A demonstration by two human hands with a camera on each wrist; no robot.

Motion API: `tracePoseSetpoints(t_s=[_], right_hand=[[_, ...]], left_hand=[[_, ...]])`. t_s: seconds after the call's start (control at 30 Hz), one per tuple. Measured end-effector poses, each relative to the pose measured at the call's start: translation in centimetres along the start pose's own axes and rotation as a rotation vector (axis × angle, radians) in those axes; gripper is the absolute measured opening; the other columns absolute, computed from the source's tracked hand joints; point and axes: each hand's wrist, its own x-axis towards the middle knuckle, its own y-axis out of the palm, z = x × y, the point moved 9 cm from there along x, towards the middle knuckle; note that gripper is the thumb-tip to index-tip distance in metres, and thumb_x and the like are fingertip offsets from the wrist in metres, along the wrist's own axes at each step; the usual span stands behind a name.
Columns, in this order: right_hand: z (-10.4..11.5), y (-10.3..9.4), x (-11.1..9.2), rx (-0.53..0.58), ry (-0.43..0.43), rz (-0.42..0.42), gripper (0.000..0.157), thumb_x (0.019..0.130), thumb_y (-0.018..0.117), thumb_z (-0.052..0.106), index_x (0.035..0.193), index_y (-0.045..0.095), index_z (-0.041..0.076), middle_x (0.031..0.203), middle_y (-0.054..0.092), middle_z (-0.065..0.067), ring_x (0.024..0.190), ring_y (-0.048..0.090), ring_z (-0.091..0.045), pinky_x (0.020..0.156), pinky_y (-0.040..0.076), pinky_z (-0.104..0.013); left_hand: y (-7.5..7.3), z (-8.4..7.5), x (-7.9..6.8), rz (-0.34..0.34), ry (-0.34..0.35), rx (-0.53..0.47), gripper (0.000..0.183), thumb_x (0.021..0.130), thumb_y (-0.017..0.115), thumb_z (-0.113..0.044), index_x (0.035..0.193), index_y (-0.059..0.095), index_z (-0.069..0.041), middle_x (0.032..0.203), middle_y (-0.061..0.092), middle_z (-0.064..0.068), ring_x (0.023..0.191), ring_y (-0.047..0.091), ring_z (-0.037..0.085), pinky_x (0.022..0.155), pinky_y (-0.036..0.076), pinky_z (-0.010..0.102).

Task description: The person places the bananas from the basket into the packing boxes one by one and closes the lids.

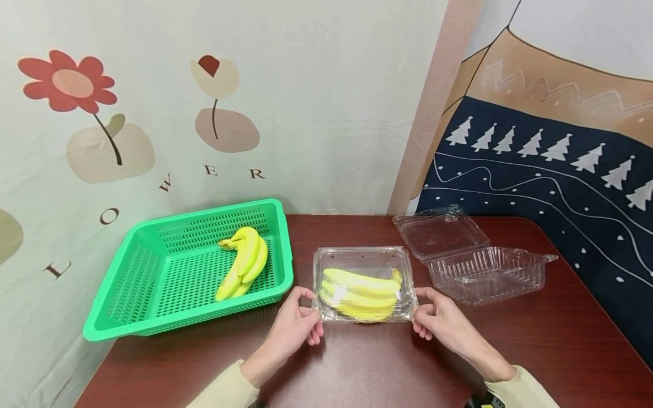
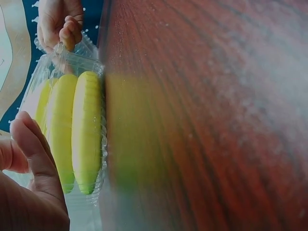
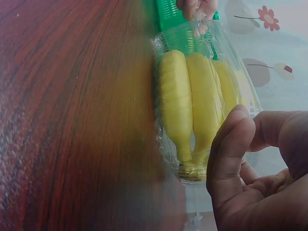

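On the counter (image 1: pixel 367 368) a green basket (image 1: pixel 189 277) holds one banana bunch (image 1: pixel 248 263), an open box (image 1: pixel 484 277) stands rightmost; between them a closed box (image 1: pixel 362 259), pinched by left hand (image 1: pixel 296 320) and right hand (image 1: pixel 444 323), contains bananas (image 1: pixel 362 292) lying left-to-right, stem rightward

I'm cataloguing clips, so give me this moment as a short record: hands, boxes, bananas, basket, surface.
left hand: pinches the filled box at its near left corner
right hand: pinches its near right corner
filled box: clear, lid down; latching cannot be told
boxed bananas: lie lengthwise, stem end right
empty box: clear, lid open, right of the filled box
basket: green, left of the filled box
basket bananas: one bunch, toward the right end
surface: reddish-brown table
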Motion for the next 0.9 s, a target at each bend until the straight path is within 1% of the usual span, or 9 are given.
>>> tracePoseSetpoints(t_s=[0.17,0.37,0.47,0.6,0.67,0.77,0.9], right_hand=[[-0.04,-0.06,0.05,-0.001,0.011,-0.006,0.053,0.086,0.052,-0.009,0.136,0.039,-0.020,0.067,0.061,-0.007,0.056,0.057,-0.011,0.051,0.051,-0.024],[-0.39,-0.26,0.12,0.003,0.054,-0.034,0.056,0.086,0.053,-0.007,0.139,0.038,-0.019,0.069,0.061,-0.009,0.057,0.057,-0.013,0.054,0.052,-0.024],[-0.51,-0.24,0.11,0.011,0.071,-0.042,0.056,0.087,0.053,-0.007,0.140,0.038,-0.018,0.069,0.061,-0.009,0.058,0.058,-0.014,0.054,0.052,-0.025],[-0.58,-0.25,0.14,0.021,0.089,-0.059,0.055,0.089,0.054,-0.005,0.140,0.038,-0.017,0.068,0.061,-0.009,0.057,0.058,-0.015,0.054,0.053,-0.025],[-0.64,-0.26,0.15,0.028,0.098,-0.067,0.053,0.090,0.055,-0.004,0.139,0.039,-0.016,0.068,0.061,-0.009,0.057,0.059,-0.016,0.054,0.053,-0.026],[-0.79,-0.24,0.17,0.047,0.111,-0.073,0.052,0.091,0.056,-0.002,0.139,0.039,-0.015,0.068,0.062,-0.009,0.057,0.059,-0.016,0.054,0.053,-0.026],[-1.00,-0.17,0.23,0.075,0.122,-0.071,0.052,0.093,0.055,0.000,0.139,0.037,-0.015,0.069,0.063,-0.010,0.057,0.060,-0.017,0.055,0.054,-0.026]], left_hand=[[-0.08,0.14,0.11,-0.020,0.000,-0.008,0.036,0.086,0.054,0.009,0.119,0.045,0.001,0.061,0.062,0.008,0.046,0.057,0.014,0.046,0.050,0.022],[0.11,0.63,0.35,-0.014,-0.029,-0.102,0.035,0.091,0.053,0.004,0.123,0.041,0.005,0.066,0.065,0.009,0.051,0.061,0.015,0.051,0.055,0.025],[0.14,0.75,0.36,-0.010,-0.043,-0.146,0.032,0.093,0.050,0.002,0.124,0.041,0.006,0.071,0.069,0.013,0.053,0.064,0.017,0.054,0.057,0.027],[0.11,0.66,0.35,-0.004,-0.040,-0.195,0.030,0.096,0.049,-0.001,0.123,0.041,0.007,0.082,0.073,0.023,0.060,0.070,0.019,0.061,0.061,0.029],[0.09,0.60,0.38,-0.004,-0.039,-0.211,0.030,0.096,0.050,-0.003,0.124,0.041,0.006,0.086,0.074,0.025,0.063,0.071,0.019,0.064,0.062,0.030],[0.06,0.60,0.48,-0.006,-0.045,-0.213,0.032,0.096,0.051,-0.005,0.124,0.042,0.006,0.088,0.074,0.025,0.065,0.072,0.019,0.066,0.062,0.030],[0.06,0.82,0.54,-0.009,-0.069,-0.205,0.031,0.095,0.049,-0.006,0.123,0.042,0.005,0.087,0.074,0.023,0.064,0.071,0.020,0.065,0.062,0.030]])
